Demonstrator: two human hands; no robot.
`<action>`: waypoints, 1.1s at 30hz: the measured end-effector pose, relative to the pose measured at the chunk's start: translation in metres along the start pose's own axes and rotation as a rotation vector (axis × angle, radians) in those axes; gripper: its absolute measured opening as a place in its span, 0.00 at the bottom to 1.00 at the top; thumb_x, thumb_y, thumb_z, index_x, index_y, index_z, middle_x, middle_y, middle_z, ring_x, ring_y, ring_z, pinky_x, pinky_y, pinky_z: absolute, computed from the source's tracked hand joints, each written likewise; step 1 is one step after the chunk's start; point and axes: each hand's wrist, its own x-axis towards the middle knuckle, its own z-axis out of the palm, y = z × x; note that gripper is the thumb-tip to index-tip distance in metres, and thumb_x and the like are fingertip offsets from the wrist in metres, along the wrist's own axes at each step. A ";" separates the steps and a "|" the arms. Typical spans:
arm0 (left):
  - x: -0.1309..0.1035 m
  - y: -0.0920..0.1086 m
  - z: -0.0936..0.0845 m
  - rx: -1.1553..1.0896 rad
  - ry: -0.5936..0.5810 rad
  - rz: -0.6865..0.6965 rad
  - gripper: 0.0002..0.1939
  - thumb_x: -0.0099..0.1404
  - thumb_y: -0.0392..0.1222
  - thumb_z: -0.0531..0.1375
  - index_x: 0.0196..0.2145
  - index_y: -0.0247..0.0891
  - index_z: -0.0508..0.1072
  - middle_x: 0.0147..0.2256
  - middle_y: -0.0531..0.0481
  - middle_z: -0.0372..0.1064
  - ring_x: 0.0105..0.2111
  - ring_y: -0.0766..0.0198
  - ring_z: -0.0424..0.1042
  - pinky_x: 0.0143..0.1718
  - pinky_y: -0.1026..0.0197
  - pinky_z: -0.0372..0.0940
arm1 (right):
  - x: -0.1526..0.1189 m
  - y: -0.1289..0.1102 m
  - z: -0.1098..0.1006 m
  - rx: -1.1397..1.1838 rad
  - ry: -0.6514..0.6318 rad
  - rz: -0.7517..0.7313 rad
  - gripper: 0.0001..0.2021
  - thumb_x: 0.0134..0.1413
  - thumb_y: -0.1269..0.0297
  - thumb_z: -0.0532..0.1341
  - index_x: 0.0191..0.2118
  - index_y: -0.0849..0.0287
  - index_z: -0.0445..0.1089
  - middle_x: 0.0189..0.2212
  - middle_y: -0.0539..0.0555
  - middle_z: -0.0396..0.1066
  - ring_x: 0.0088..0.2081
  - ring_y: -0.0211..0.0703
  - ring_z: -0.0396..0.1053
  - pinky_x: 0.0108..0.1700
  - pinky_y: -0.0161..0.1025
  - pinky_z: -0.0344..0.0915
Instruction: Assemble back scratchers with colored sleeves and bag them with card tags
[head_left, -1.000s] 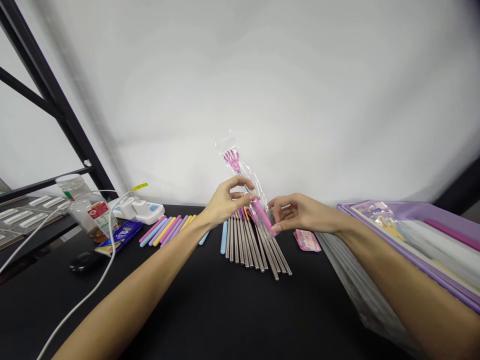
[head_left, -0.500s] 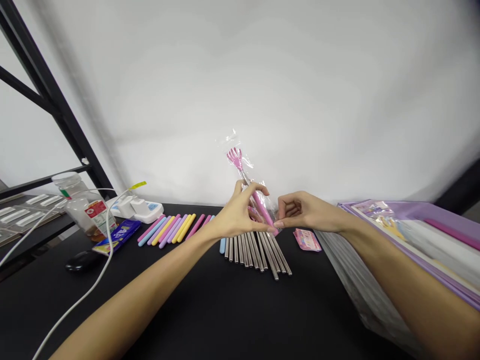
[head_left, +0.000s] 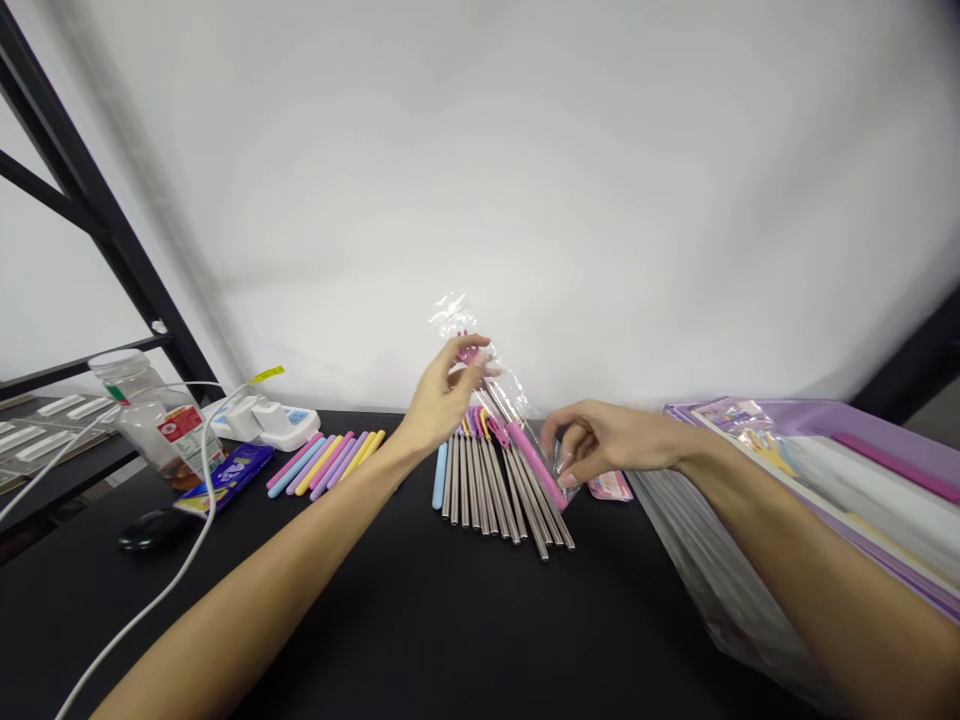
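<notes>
A pink back scratcher (head_left: 538,465) with a metal shaft and a hand-shaped head lies slanted inside a clear plastic bag (head_left: 450,315). My left hand (head_left: 442,395) is closed on its head through the bag, at the upper end. At the lower end, my right hand (head_left: 592,445) has its fingers curled together beside the pink handle, gripping the bag's edge. Beneath them several metal back scratcher rods (head_left: 487,490) lie side by side on the black table, their coloured heads partly covered by the bag. A light blue handle (head_left: 439,475) is at their left end.
Several coloured handles (head_left: 322,465) lie in a row at left. Beyond them are a power strip (head_left: 289,428), a clear jar (head_left: 161,420), a blue packet (head_left: 236,480), a mouse (head_left: 154,530) and a white cable (head_left: 202,530). A purple-edged box (head_left: 862,420) and pink cards (head_left: 611,486) are at right.
My left hand has moved from the handle up to the back scratcher's head. The bagged back scratcher has come lower, and my right hand has stayed at its lower end.
</notes>
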 end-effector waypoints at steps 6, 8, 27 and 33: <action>0.008 -0.005 -0.012 -0.101 0.213 -0.102 0.14 0.67 0.47 0.59 0.47 0.40 0.65 0.38 0.47 0.71 0.32 0.64 0.75 0.35 0.57 0.73 | -0.002 -0.003 0.006 -0.058 -0.212 0.044 0.14 0.39 0.59 0.72 0.27 0.58 0.67 0.23 0.49 0.73 0.26 0.41 0.70 0.25 0.35 0.60; 0.007 -0.007 -0.015 -0.109 0.166 -0.162 0.16 0.65 0.48 0.62 0.46 0.38 0.66 0.40 0.45 0.72 0.31 0.64 0.75 0.33 0.58 0.73 | -0.002 -0.003 0.009 -0.065 -0.228 0.102 0.16 0.35 0.59 0.74 0.28 0.57 0.67 0.24 0.49 0.74 0.29 0.44 0.72 0.27 0.37 0.63; -0.025 -0.018 0.026 -0.098 -0.461 -0.228 0.38 0.61 0.45 0.66 0.63 0.48 0.50 0.58 0.38 0.62 0.31 0.70 0.68 0.30 0.61 0.65 | -0.004 0.049 -0.026 -0.714 0.130 0.415 0.35 0.18 0.53 0.74 0.41 0.56 0.68 0.42 0.59 0.68 0.41 0.58 0.69 0.37 0.45 0.64; -0.031 -0.024 0.029 -0.040 -0.503 -0.234 0.43 0.60 0.46 0.66 0.65 0.53 0.45 0.54 0.40 0.64 0.26 0.73 0.64 0.26 0.63 0.61 | 0.003 0.053 -0.024 -0.751 0.096 0.407 0.30 0.21 0.53 0.73 0.37 0.56 0.70 0.37 0.56 0.70 0.40 0.57 0.69 0.35 0.43 0.61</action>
